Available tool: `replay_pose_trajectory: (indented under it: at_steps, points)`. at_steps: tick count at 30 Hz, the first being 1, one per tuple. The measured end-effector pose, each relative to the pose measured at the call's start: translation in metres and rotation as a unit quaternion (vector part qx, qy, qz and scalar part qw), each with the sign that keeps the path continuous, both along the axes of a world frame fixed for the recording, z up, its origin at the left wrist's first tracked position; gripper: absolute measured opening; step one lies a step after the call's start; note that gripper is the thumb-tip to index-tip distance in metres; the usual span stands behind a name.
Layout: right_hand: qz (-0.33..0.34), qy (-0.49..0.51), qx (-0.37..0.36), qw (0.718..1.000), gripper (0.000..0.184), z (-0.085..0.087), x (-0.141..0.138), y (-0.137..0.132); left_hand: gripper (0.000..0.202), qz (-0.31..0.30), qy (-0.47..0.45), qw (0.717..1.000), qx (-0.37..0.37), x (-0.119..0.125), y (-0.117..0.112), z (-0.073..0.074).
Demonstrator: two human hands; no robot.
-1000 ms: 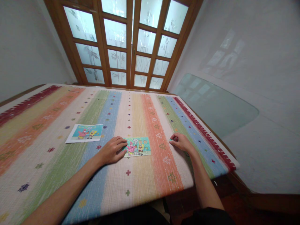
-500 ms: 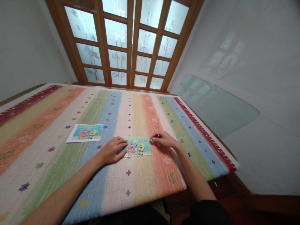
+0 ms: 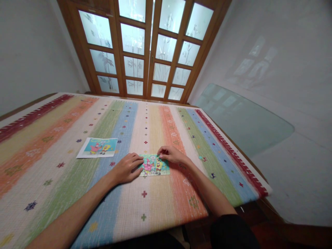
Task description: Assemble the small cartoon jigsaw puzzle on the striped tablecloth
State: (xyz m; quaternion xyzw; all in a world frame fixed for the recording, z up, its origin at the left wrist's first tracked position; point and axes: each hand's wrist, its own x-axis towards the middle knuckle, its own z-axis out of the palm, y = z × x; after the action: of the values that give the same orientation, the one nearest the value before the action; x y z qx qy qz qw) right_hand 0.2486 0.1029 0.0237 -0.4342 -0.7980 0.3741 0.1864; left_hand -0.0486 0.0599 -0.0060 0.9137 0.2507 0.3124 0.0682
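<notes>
A jigsaw puzzle (image 3: 153, 169) with pink and yellow cartoon figures lies flat on the striped tablecloth (image 3: 158, 200). My left hand (image 3: 128, 167) rests open along its left edge, fingertips on the puzzle. Above the puzzle's upper right part is my right hand (image 3: 169, 154), thumb and fingers pinched on a small teal puzzle piece (image 3: 158, 156), mostly covered by the fingertips. Left of my left hand lies a printed picture (image 3: 100, 148) with the same cartoon figures.
Another small teal piece (image 3: 200, 158) lies on the cloth to the right of my right hand. Beyond the table stand wooden doors (image 3: 147, 69) with frosted panes. A glass panel (image 3: 243, 117) leans by the right wall.
My right hand has moved left with the puzzle piece, from beside the puzzle's right edge to over its upper part. My left hand stays on the left edge. The view has shifted slightly.
</notes>
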Motion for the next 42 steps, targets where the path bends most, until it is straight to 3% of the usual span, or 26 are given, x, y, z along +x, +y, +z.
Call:
replay_pose_trajectory:
  at_steps: [6, 18, 26, 31, 37, 42]
  points:
    - [0.036, -0.024, 0.015, 0.999, 0.007, -0.001, -0.007, 0.002, 0.021, 0.005, 0.006, 1.0, 0.002, 0.0, -0.001, -0.001]
    - [0.074, -0.062, 0.119, 0.988, 0.007, -0.005, -0.01, 0.0, 0.022, 0.003, 0.007, 1.0, -0.006, 0.001, -0.001, 0.002]
    - [0.057, -0.076, 0.105, 0.99, 0.005, -0.001, 0.0, -0.006, 0.022, 0.004, 0.008, 1.0, -0.011, 0.001, -0.001, 0.002]
    - [0.056, -0.079, 0.105, 0.99, 0.018, 0.001, 0.004, -0.013, 0.022, 0.002, 0.01, 1.0, -0.008, 0.0, -0.002, 0.002]
    - [0.055, -0.074, 0.094, 0.991, 0.011, 0.0, 0.004, -0.016, 0.022, 0.002, 0.008, 1.0, -0.006, 0.0, 0.0, 0.0]
    - [0.064, -0.066, 0.093, 0.991, 0.029, -0.001, 0.003, -0.015, 0.022, 0.001, 0.007, 1.0, 0.001, 0.0, 0.001, -0.002]
